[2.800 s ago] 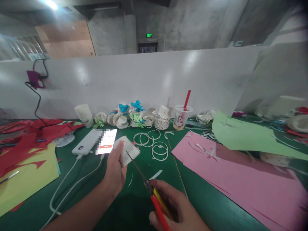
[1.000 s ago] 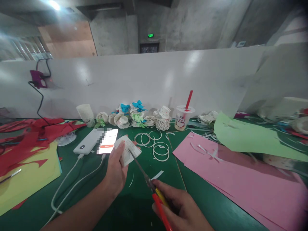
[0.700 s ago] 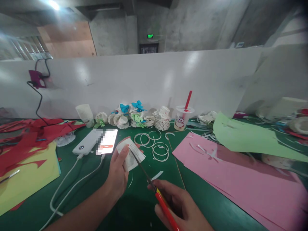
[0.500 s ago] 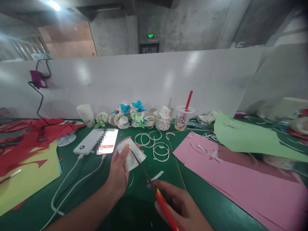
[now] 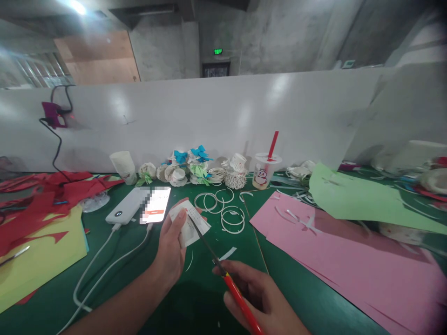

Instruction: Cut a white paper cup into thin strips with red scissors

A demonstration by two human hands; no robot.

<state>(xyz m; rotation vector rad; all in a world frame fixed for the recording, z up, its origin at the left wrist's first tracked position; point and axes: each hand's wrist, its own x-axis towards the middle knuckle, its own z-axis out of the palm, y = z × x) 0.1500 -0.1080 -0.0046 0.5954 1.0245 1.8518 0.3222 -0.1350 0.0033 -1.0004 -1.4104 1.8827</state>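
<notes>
Both hands work above the green counter (image 5: 195, 298): the left hand (image 5: 171, 251) pinches a white paper piece (image 5: 190, 225), while the right hand (image 5: 260, 298) grips red-handled scissors (image 5: 223, 274), whose blades seemingly bite into the paper's edge, near white paper rings (image 5: 232, 218).

Matt printed paper piece (image 5: 190, 226); scissors (image 5: 223, 272) with thin metal blades and glossy red plastic handles; matt green desk (image 5: 195, 298); smooth matt pink paper sheet (image 5: 335, 260); glossy phone (image 5: 155, 211).
</notes>
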